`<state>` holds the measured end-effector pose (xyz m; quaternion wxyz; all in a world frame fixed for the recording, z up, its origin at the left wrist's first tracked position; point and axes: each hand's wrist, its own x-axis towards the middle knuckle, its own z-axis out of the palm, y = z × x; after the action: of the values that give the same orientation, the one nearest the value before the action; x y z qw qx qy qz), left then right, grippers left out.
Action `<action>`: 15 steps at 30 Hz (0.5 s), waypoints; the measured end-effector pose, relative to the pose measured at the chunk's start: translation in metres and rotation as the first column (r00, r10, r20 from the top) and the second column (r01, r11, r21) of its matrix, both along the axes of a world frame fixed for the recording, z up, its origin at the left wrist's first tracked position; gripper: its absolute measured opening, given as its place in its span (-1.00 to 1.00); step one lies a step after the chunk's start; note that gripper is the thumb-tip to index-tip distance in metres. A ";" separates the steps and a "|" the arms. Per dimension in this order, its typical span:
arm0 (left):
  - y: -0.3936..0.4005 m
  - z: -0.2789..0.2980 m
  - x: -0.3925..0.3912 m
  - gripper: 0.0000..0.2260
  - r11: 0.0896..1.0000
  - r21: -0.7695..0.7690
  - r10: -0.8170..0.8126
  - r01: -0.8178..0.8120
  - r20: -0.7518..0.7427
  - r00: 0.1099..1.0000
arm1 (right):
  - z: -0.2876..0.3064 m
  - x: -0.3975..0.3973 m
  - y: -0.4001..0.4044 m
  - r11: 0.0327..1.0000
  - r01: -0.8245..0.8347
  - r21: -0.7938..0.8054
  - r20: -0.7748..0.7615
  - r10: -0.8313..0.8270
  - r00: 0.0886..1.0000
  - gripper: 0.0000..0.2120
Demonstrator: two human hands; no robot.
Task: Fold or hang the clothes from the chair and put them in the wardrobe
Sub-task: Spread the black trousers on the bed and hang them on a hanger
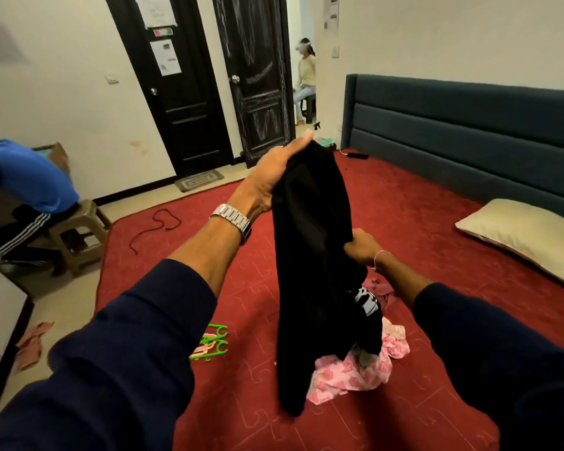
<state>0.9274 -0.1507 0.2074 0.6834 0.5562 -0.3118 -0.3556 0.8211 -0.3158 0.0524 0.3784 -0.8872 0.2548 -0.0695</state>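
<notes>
From the head camera, the left hand [271, 180] is raised above the bed [420, 222], its fingers [302, 141] wrapped round the top edge of a black garment [310, 255] that hangs down. The right hand [360, 247] sits lower, fingers curled tight, pinching the garment's right edge at mid-height. The garment's lower end dangles over a pink patterned cloth [349, 372] lying on the red bedcover. Green hangers [214, 343] lie just left of it.

- Garment [310, 255] hangs over the bed [420, 222], between both hands.
- Hangers [213, 343] lie left of it.
- Pillow [528, 236] lies right, before the headboard [469, 125].
</notes>
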 end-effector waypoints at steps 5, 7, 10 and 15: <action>0.042 0.005 0.023 -0.68 0.963 0.157 0.184 -0.221 0.218 0.958 | 0.010 0.011 0.005 0.962 0.073 0.262 0.291 -0.151 0.945 -0.66; 0.057 -0.006 0.032 -0.71 0.924 0.212 0.249 -0.318 0.300 0.921 | 0.035 0.014 0.019 0.942 0.047 0.331 0.392 -0.183 0.901 -0.69; 0.080 -0.027 0.048 -0.55 0.876 0.344 0.220 -0.337 0.336 0.916 | 0.087 0.015 0.043 0.889 0.009 0.459 0.458 -0.245 0.855 -0.72; 0.104 -0.044 0.053 -0.22 0.792 0.595 -0.141 -0.139 0.400 0.906 | 0.141 0.033 0.078 0.884 -0.074 0.462 0.447 -0.161 0.880 -0.82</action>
<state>0.9800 -0.0467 0.1636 0.3823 0.8098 -0.3214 -0.3079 0.8537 -0.2376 0.1936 0.6290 -0.7196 0.1841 -0.2294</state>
